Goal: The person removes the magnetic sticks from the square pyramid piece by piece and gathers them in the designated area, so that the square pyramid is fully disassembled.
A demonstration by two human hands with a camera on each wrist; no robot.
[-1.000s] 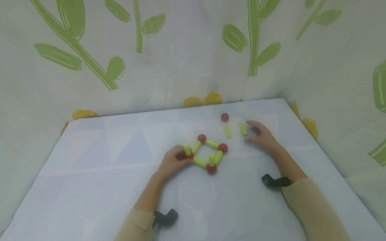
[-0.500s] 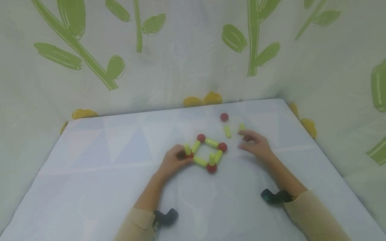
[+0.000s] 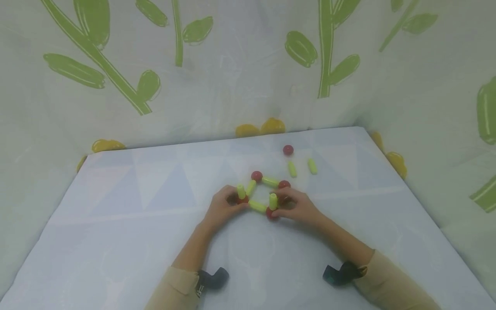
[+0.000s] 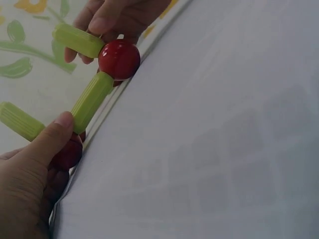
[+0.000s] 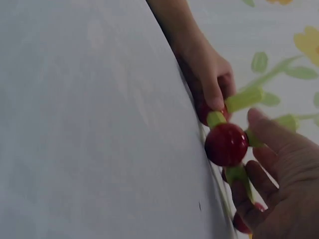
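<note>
A square ball-and-stick toy frame (image 3: 257,206) of red balls and yellow-green sticks lies on the white table in the head view. Two sticks stand upright on it, a left one (image 3: 241,191) and a right one (image 3: 273,201). My left hand (image 3: 221,206) grips the left corner, its thumb across the ball and stick. At the near-right corner my right hand (image 3: 300,209) has thumb and fingers around the red ball (image 5: 227,144) and its sticks. Its fingers partly hide the right side of the frame. Farther back, the far ball (image 3: 257,176) is untouched.
Beyond the frame lie a loose red ball (image 3: 288,150) and two loose sticks, one to the left (image 3: 292,169) and one to the right (image 3: 312,166). A pale wall (image 3: 232,86) with painted green leaves rises behind the table (image 3: 116,241).
My right hand has come left and nearer, from beside the loose right stick to the frame's near-right corner. The frame has turned slightly. My left hand keeps its place.
</note>
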